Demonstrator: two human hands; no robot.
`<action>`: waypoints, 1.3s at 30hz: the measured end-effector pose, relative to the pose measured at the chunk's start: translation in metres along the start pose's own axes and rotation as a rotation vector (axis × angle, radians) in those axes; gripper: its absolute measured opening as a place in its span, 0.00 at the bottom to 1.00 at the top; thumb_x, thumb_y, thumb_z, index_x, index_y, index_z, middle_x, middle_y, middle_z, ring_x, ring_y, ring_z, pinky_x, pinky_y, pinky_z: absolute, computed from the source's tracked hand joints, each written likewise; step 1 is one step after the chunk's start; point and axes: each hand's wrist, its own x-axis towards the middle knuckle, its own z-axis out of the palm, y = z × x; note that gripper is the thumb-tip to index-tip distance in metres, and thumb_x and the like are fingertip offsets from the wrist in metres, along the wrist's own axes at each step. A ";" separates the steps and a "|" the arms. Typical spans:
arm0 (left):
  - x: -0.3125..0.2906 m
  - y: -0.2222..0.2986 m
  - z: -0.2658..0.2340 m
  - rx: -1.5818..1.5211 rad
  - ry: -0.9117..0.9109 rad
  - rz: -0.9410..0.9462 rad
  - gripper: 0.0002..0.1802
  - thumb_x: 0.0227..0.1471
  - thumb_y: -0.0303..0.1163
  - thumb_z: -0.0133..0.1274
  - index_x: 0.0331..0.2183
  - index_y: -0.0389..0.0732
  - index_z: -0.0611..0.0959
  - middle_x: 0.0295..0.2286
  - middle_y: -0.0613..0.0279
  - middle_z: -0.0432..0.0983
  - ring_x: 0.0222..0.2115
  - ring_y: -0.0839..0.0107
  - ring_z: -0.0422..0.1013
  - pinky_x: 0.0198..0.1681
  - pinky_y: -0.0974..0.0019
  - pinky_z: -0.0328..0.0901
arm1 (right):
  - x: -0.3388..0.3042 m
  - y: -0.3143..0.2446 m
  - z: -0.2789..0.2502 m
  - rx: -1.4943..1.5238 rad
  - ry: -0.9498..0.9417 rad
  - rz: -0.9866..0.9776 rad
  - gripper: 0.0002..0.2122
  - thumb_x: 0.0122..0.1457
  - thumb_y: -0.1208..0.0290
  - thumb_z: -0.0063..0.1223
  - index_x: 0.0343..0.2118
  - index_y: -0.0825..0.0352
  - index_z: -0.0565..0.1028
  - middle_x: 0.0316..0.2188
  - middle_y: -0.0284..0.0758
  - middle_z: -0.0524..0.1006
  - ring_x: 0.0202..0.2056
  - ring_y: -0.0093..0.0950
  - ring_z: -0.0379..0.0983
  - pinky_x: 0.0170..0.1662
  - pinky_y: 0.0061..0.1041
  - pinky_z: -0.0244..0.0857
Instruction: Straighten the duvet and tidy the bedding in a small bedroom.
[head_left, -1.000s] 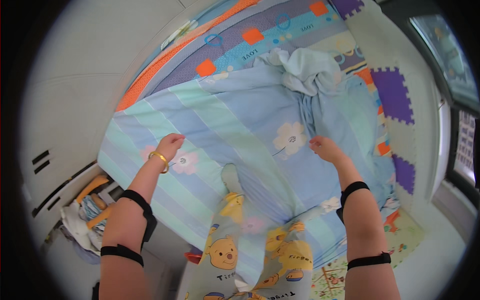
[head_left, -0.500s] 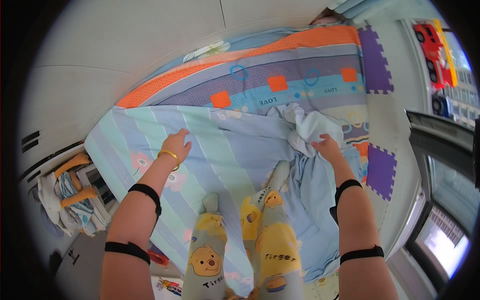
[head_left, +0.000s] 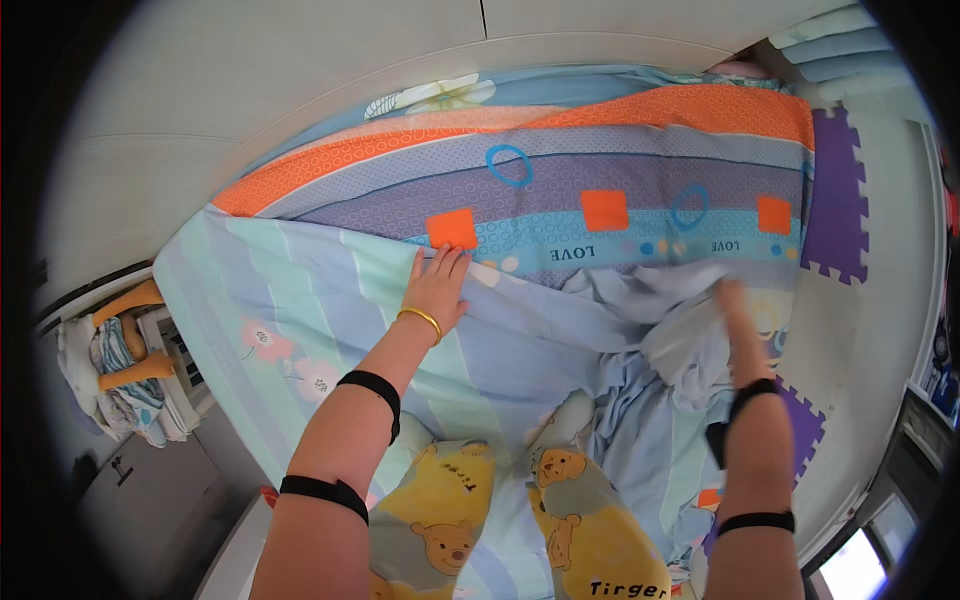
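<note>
Now hands (head_left: 437,287) farther up sheet (head_left: 490,360)

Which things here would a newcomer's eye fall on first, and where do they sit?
Probably the bold bedspread across the far side, with its orange edge, purple bands and orange squares. Next, the pale blue-and-green striped sheet in front of it, crumpled at right near the blurred right hand. The yellow-and-grey cartoon trousers at the bottom and the gold bracelet just below the left hand also stand out.
</note>
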 end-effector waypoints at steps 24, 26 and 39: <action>0.061 -0.116 -0.070 -0.514 0.080 -0.308 0.14 0.49 0.41 0.53 0.33 0.40 0.78 0.32 0.58 0.76 0.34 0.65 0.72 0.39 0.62 0.65 | 0.166 -0.427 -0.156 0.681 0.200 -0.353 0.13 0.51 0.68 0.51 0.40 0.62 0.69 0.27 0.45 0.75 0.32 0.46 0.72 0.36 0.41 0.65; 0.058 -0.117 -0.075 -0.142 -0.185 -0.274 0.17 0.49 0.45 0.51 0.36 0.43 0.78 0.33 0.57 0.76 0.36 0.62 0.71 0.43 0.57 0.61 | 0.171 -0.434 -0.145 0.734 0.181 -0.305 0.14 0.50 0.68 0.53 0.39 0.63 0.68 0.30 0.45 0.75 0.33 0.45 0.72 0.36 0.40 0.65; 0.046 -0.126 -0.062 0.017 -0.089 -0.272 0.11 0.45 0.37 0.52 0.32 0.44 0.78 0.36 0.58 0.73 0.41 0.60 0.68 0.43 0.57 0.60 | 0.061 -0.331 -0.108 0.147 0.202 -0.688 0.24 0.38 0.77 0.56 0.43 0.64 0.69 0.41 0.43 0.69 0.43 0.40 0.66 0.48 0.37 0.59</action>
